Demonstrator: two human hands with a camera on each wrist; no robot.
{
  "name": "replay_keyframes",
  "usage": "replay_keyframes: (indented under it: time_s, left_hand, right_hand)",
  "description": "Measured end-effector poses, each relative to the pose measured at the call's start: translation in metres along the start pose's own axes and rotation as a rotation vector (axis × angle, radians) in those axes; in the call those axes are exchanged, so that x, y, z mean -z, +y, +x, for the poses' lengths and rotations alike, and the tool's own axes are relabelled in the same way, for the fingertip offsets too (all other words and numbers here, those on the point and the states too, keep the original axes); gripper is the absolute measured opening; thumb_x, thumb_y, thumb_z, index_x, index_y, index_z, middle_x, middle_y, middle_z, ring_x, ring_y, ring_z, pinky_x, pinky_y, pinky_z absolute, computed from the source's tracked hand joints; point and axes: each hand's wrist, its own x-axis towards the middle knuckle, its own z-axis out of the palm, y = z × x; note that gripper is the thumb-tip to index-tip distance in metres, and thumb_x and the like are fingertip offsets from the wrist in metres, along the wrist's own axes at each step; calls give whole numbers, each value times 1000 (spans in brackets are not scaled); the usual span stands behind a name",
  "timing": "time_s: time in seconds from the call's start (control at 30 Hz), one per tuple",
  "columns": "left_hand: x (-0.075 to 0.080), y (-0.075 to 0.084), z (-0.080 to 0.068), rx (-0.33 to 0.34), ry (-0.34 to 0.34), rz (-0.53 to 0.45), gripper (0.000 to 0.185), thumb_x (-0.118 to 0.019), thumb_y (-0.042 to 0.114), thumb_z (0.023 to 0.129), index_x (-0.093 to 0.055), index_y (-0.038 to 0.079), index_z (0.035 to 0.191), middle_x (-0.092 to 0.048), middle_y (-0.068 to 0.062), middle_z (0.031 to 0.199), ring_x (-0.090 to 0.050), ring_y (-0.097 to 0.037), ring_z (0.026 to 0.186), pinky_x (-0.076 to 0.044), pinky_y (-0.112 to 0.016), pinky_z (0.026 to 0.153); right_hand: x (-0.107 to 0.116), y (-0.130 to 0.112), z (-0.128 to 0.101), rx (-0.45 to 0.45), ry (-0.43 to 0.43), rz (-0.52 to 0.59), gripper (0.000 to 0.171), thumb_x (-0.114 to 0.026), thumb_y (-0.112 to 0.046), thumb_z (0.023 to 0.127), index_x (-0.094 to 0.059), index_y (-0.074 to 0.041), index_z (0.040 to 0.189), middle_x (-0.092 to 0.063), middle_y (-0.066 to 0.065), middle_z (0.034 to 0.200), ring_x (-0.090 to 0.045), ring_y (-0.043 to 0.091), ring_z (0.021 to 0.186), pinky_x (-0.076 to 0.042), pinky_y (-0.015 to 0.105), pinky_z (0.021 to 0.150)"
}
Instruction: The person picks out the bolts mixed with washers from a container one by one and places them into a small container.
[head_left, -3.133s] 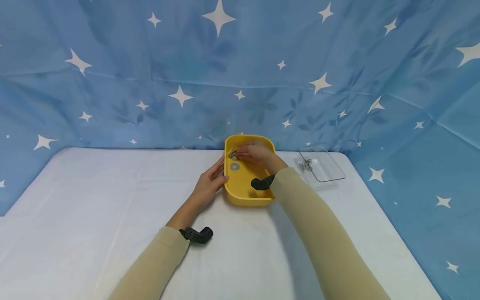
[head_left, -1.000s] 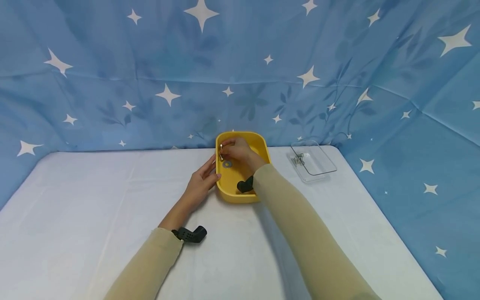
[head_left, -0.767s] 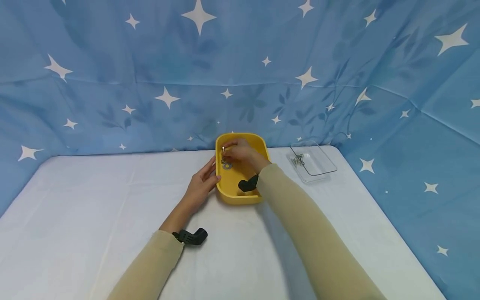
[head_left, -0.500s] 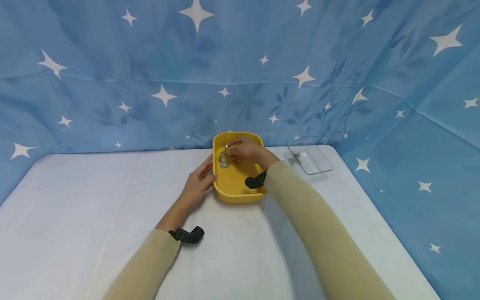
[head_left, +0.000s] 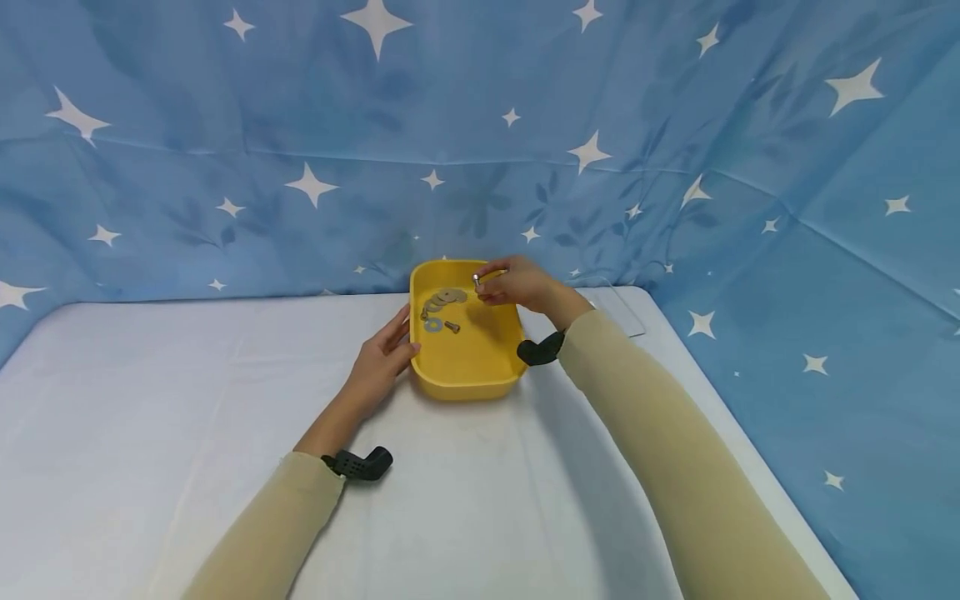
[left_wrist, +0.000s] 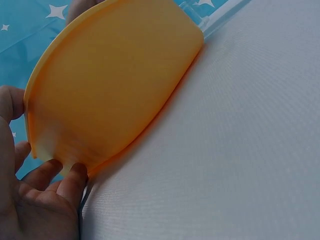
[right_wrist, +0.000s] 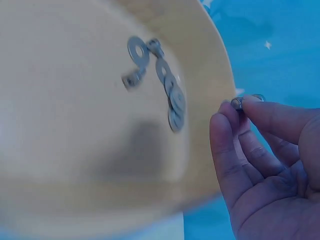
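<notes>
A yellow tray (head_left: 465, 367) stands at the far edge of the table. My left hand (head_left: 377, 367) rests against its left wall, fingers relaxed; the left wrist view shows fingertips touching the tray's outer side (left_wrist: 110, 75). Over the tray's far right part, my right hand (head_left: 521, 283) pinches a small metal bolt (head_left: 476, 280) between thumb and fingers. In the right wrist view, the end of that bolt (right_wrist: 236, 103) sticks out at the fingertips. Inside the tray lie several flat washers (head_left: 448, 296), one apart washer (head_left: 433, 326), and two loose bolts, one being the bolt (head_left: 452, 327) near the middle.
To the right, a clear plastic box (head_left: 626, 312) is mostly hidden behind my right arm. A white cloth (head_left: 450, 483) covers the table. Behind the tray hangs a blue curtain (head_left: 420, 217) with stars.
My right hand has lifted and moved right from the tray's left side, with a bolt in its fingers. The washers now lie fanned out, beside two loose bolts. My left hand stays at the tray.
</notes>
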Motion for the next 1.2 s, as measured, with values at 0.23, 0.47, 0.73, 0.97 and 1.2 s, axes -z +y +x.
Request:
replay_keyframes:
  time_s: [0.23,0.47,0.73,0.97,1.2]
  left_hand:
    - [1,1,-1,-8,-11,11,69,-55,23,102,-22,38,161,-28,3,168,-35,-18,152,-44,-33,114]
    - [4,0,0,-9,-5,27,68,-55,25,102,-23,39,160,-30,4,167,-37,-18,151,-44,-34,114]
    - [2,-3,3,-1,-10,19,68,-55,25,102,-23,38,161,-30,5,167,-37,-17,151,-44,-32,114]
    - [2,-1,2,3,-12,12,68,-55,24,102,-23,38,161,-29,3,167,-36,-18,152,-45,-28,112]
    - [1,1,2,19,-3,11,69,-56,24,101,-24,40,160,-30,4,167,-38,-17,150,-47,-28,111]
  right_hand:
    - [26,3,-16,-29,37,-34,39,-62,-6,99,-56,0,137,-59,25,133,-67,27,106,-53,41,108]
    - [53,16,-26,-19,67,-15,46,-60,-9,100,-50,-2,144,-60,17,130,-64,25,111,-53,39,108]
    - [84,40,-39,-58,96,-34,49,-57,-12,102,-44,-2,149,-62,7,119,-66,11,96,-45,45,116]
    - [108,62,-46,-98,137,-48,54,-57,-11,103,-40,-2,153,-56,15,134,-65,16,109,-45,43,116]
    - [127,77,-53,-96,121,-35,58,-54,-9,104,-31,1,156,-55,13,129,-65,15,110,-50,36,112]
